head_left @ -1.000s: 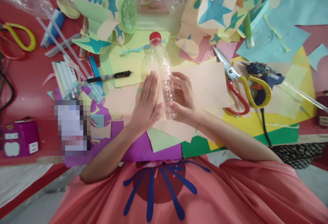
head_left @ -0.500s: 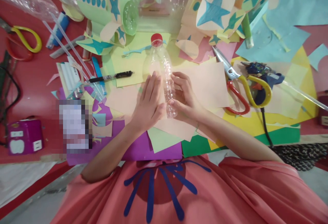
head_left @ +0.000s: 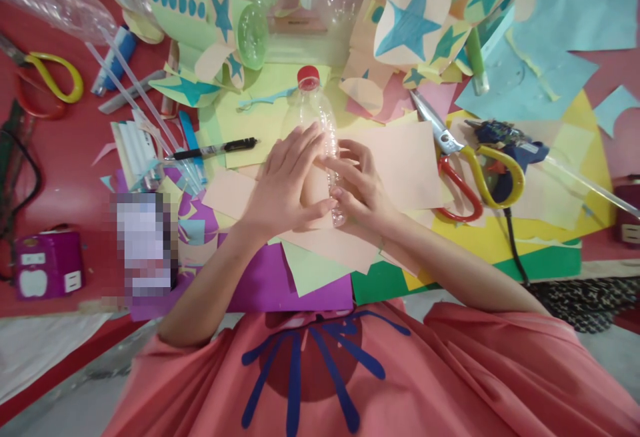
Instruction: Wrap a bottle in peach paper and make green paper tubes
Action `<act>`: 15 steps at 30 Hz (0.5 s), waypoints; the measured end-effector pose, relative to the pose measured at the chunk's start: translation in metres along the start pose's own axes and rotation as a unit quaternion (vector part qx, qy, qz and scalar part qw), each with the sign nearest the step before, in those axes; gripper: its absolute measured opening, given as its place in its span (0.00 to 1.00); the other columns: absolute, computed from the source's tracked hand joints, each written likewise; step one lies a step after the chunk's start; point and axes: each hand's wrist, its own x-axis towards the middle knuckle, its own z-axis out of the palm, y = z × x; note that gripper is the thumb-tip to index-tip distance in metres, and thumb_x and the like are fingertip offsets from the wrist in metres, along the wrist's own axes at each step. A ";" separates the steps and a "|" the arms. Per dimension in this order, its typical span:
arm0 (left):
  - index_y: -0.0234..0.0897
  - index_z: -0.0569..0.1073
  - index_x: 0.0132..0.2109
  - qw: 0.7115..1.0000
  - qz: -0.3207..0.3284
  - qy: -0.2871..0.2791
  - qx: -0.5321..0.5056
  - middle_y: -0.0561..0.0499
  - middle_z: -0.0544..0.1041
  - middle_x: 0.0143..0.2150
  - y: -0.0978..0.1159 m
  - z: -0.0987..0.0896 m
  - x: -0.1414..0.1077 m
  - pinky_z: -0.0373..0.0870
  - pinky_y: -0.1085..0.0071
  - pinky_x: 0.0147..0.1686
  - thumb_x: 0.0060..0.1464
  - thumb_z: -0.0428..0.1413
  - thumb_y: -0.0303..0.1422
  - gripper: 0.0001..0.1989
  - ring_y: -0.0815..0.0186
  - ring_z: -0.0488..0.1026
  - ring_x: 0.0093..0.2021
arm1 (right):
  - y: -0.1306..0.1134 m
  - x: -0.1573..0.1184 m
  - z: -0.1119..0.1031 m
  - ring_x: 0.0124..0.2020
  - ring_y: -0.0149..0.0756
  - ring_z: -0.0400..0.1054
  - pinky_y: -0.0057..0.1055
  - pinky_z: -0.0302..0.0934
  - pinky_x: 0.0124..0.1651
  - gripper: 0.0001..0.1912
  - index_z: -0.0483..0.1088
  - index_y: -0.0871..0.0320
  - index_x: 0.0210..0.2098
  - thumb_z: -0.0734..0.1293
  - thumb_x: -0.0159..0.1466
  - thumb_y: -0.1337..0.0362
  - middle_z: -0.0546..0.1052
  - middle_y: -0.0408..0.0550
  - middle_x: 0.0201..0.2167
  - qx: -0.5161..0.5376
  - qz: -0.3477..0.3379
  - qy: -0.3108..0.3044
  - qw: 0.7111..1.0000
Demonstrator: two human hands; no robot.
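Observation:
A clear plastic bottle (head_left: pixel 327 122) with a red cap lies on the paper-covered table, its cap pointing away from me. A peach paper sheet (head_left: pixel 316 187) curves up along the bottle's left side. My left hand (head_left: pixel 283 180) bends over this sheet, fingertips on the bottle's upper part and thumb near its base. My right hand (head_left: pixel 364 187) grips the bottle's right side, thumb and fingers curled around it. Part of the bottle's middle is hidden by the fingers and paper. Another peach sheet (head_left: pixel 407 164) lies flat just right of my right hand.
Large scissors (head_left: pixel 460 157) lie to the right, near a glue gun (head_left: pixel 510 150) with a black cord. A black pen (head_left: pixel 215 149) and a phone (head_left: pixel 145 244) are on the left. Decorated paper-covered bottles (head_left: pixel 200 24) stand at the back. Yellow-handled scissors (head_left: pixel 53 77) lie far left.
My left hand has slid up and right, from lying flat beside the bottle to bending over it with the paper. My right fingers have closed in, and the bottle has shifted slightly right.

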 end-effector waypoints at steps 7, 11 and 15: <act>0.46 0.50 0.69 1.000 0.000 0.002 -0.007 0.46 0.54 0.71 0.002 0.001 0.004 0.44 0.50 0.69 0.49 0.51 0.62 0.46 0.49 0.49 0.71 | -0.005 -0.006 -0.005 0.66 0.49 0.57 0.56 0.55 0.66 0.20 0.68 0.45 0.56 0.60 0.66 0.52 0.60 0.44 0.66 -0.005 0.035 -0.015 0.999; 0.47 0.52 0.68 0.998 -0.018 0.017 -0.054 0.47 0.53 0.71 0.003 0.006 0.002 0.47 0.50 0.69 0.51 0.49 0.61 0.42 0.50 0.47 0.72 | -0.008 -0.005 -0.007 0.66 0.50 0.58 0.56 0.54 0.67 0.20 0.70 0.48 0.53 0.62 0.64 0.53 0.62 0.45 0.66 0.003 0.039 -0.007 0.999; 0.54 0.50 0.67 0.976 -0.097 0.088 -0.175 0.50 0.50 0.72 -0.005 0.017 -0.007 0.64 0.56 0.63 0.61 0.44 0.53 0.31 0.55 0.49 0.71 | -0.008 -0.005 -0.004 0.66 0.48 0.58 0.53 0.55 0.66 0.19 0.71 0.49 0.52 0.61 0.64 0.56 0.63 0.44 0.65 0.013 0.043 0.014 0.999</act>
